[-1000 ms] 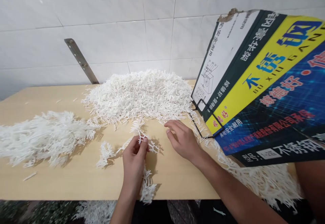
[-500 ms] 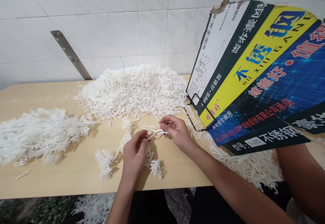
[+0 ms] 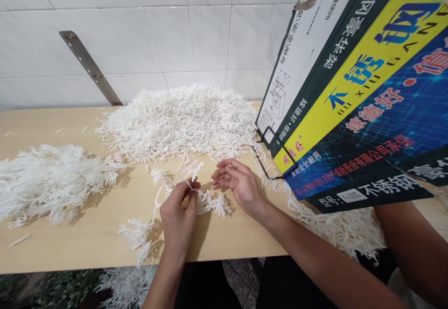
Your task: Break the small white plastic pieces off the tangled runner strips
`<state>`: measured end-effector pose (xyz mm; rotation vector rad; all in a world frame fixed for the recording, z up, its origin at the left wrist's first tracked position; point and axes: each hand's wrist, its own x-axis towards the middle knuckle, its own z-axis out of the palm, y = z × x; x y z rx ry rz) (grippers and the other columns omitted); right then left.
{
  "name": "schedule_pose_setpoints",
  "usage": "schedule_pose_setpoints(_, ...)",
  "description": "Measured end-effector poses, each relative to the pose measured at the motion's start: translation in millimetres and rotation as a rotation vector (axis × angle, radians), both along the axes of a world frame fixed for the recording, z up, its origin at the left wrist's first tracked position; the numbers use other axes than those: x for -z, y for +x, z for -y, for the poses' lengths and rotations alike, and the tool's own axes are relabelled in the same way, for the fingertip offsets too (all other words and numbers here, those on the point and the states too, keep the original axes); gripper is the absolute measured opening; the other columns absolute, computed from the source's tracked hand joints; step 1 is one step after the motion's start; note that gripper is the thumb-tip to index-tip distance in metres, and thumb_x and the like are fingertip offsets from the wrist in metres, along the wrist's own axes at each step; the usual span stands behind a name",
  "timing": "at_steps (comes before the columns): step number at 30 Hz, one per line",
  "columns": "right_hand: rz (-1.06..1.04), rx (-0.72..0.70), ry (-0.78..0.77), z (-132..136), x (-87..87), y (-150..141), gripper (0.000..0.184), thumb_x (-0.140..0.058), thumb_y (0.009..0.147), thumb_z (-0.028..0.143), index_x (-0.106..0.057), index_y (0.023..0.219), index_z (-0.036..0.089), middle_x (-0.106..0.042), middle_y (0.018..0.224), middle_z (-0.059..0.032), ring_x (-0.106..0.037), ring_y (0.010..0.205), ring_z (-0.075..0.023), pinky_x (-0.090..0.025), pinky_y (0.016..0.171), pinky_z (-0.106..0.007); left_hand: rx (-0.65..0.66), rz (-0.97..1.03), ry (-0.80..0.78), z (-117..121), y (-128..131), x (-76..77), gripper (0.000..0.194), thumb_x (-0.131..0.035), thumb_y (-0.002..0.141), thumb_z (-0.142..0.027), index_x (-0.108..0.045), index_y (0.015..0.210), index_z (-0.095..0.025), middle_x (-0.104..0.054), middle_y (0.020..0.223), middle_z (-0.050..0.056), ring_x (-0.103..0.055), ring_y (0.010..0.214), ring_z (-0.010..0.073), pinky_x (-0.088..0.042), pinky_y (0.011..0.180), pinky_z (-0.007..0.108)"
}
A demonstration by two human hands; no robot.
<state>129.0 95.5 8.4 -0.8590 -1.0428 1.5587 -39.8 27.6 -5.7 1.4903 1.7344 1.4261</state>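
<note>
Hands: two. Left hand (image 3: 178,213), lower centre, pinches white branched strands (image 3: 194,172) between thumb and fingertips; right hand (image 3: 241,188), just right of it, loosely curled with thumb and fingers apart, nothing seen in it. Larger white masses: four, at centre (image 3: 185,124), left edge (image 3: 52,183), lower right (image 3: 350,232) and below the table edge, lower left (image 3: 128,286). One printed cardboard panel (image 3: 350,94), right; one metal bracket (image 3: 89,67), upper left. Surface: pale wood-toned table (image 3: 91,241). Room: white tiled wall (image 3: 122,33) behind.
</note>
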Motion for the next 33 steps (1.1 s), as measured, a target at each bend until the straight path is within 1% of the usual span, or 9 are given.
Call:
schedule_pose_setpoints(3,0.333,-0.073,0.276,11,-6.8,-1,0.023,-0.05,0.097,0.028,-0.07,0.093,0.019,-0.074,0.092,-0.0072,-0.071,0.089,-0.0213,-0.055,0.084,-0.037,-0.072,0.122,-0.035,1,0,-2.5,0.018,-0.066,0.091,-0.028,-0.075,0.106,-0.024,-0.078,0.108,0.005,-0.074,0.097,0.022,-0.055,0.09,0.033)
schedule_pose_setpoints(5,0.562,-0.151,0.477,18,-12.5,-2,0.022,-0.054,0.099,0.03,-0.073,0.102,0.02,-0.075,0.107,-0.0069,-0.068,0.104,-0.0221,-0.051,0.093,-0.037,-0.093,0.179,-0.048,1,1,-4.9,0.018,-0.068,0.089,-0.029,-0.075,0.104,-0.023,-0.077,0.108,0.005,-0.073,0.096,0.0217,-0.055,0.088,0.032)
schedule_pose_setpoints(8,0.754,-0.223,0.582,24,-18.2,-5,0.027,-0.07,0.091,0.029,-0.071,0.117,0.024,-0.073,0.118,-0.0052,-0.068,0.108,-0.022,-0.051,0.092,-0.035,-0.101,0.227,-0.072,0,0,-7.0,0.019,-0.07,0.087,-0.03,-0.075,0.104,-0.022,-0.077,0.108,0.006,-0.073,0.096,0.0216,-0.055,0.085,0.031)
schedule_pose_setpoints(12,0.682,-0.236,0.45,16,-19.0,-4,0.031,-0.069,0.081,0.01,-0.073,0.109,0.023,-0.077,0.109,-0.0026,-0.069,0.102,-0.0196,-0.05,0.092,-0.033,-0.135,0.401,-0.073,-5,-1,-6.9,0.031,-0.077,0.082,-0.031,-0.072,0.111,-0.021,-0.076,0.108,0.007,-0.073,0.097,0.021,-0.056,0.082,0.028)
schedule_pose_setpoints(16,0.36,-0.171,0.15,5,-13.4,-2,0.029,-0.077,0.075,0.015,-0.071,0.103,0.02,-0.074,0.095,-0.0023,-0.069,0.087,-0.0181,-0.051,0.08,-0.03,-0.171,0.555,0.0,-10,-1,-7.1,0.049,-0.079,0.075,-0.021,-0.065,0.122,-0.022,-0.073,0.107,0.005,-0.071,0.085,0.0146,-0.054,0.074,0.024)
schedule_pose_setpoints(20,-0.061,-0.149,-0.08,1,-6.4,-3,0.042,-0.084,0.07,0.021,-0.064,0.107,0.021,-0.071,0.083,0.0006,-0.071,0.075,-0.017,-0.052,0.071,-0.028,-0.087,0.516,-0.102,-9,2,-8.8,0.033,-0.079,0.075,-0.025,-0.069,0.106,-0.019,-0.073,0.102,0.006,-0.071,0.088,0.0176,-0.055,0.076,0.026)
schedule_pose_setpoints(22,-0.178,-0.169,-0.15,0,-5.8,-2,0.051,-0.087,0.068,0.022,-0.061,0.112,0.022,-0.071,0.083,0.0005,-0.072,0.075,-0.0178,-0.053,0.069,-0.027,-0.059,0.474,-0.117,-8,4,-9.1,0.028,-0.077,0.077,-0.028,-0.072,0.102,-0.018,-0.074,0.102,0.008,-0.071,0.093,0.0207,-0.056,0.081,0.03)
schedule_pose_setpoints(26,-0.202,-0.212,-0.219,-1,-8.1,2,0.058,-0.09,0.068,0.021,-0.062,0.118,0.022,-0.069,0.083,0.0015,-0.071,0.074,-0.0153,-0.053,0.065,-0.023,-0.041,0.45,-0.121,-8,4,-8.2,0.024,-0.077,0.076,-0.029,-0.074,0.096,-0.017,-0.074,0.099,0.008,-0.071,0.096,0.0233,-0.055,0.088,0.034)
schedule_pose_setpoints(33,-0.108,-0.264,-0.174,-6,-2.3,4,0.046,-0.086,0.072,0.023,-0.068,0.114,0.022,-0.064,0.084,0.0015,-0.069,0.07,-0.0135,-0.05,0.056,-0.021,0.007,0.329,-0.128,-3,0,-3.0,0.018,-0.071,0.076,-0.023,-0.078,0.092,-0.02,-0.077,0.098,0.006,-0.071,0.094,0.024,-0.053,0.086,0.034)
